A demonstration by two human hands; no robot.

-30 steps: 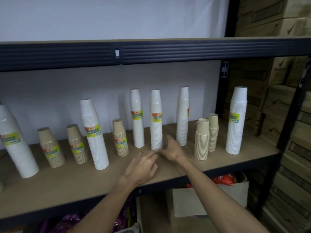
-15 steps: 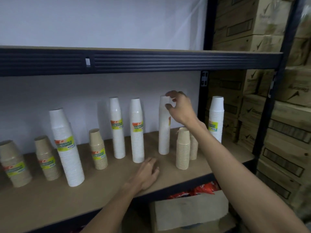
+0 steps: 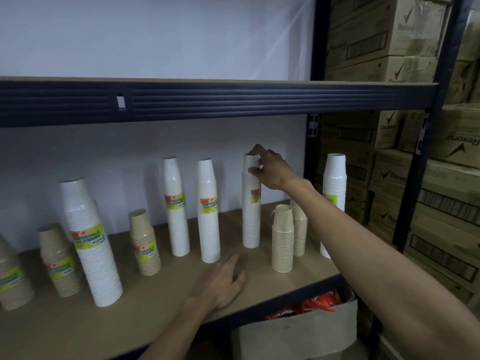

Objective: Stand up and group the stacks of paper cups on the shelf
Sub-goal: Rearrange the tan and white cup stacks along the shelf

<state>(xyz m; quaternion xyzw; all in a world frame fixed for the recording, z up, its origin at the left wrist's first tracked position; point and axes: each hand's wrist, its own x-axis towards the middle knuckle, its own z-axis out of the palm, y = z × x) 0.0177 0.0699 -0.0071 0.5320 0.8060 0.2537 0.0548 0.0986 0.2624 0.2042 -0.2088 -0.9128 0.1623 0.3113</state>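
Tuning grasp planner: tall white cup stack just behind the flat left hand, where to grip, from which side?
Wrap the tall white stack at mid-height, near its label, coming from the front. It stands upright, narrow and tall, so a top pinch would probably tip it. Open gaps on both sides leave room for fingers.

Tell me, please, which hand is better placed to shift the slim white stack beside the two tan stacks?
The right hand: its fingers grip the top of that white stack. The left hand lies flat on the shelf, lower down, holding nothing.
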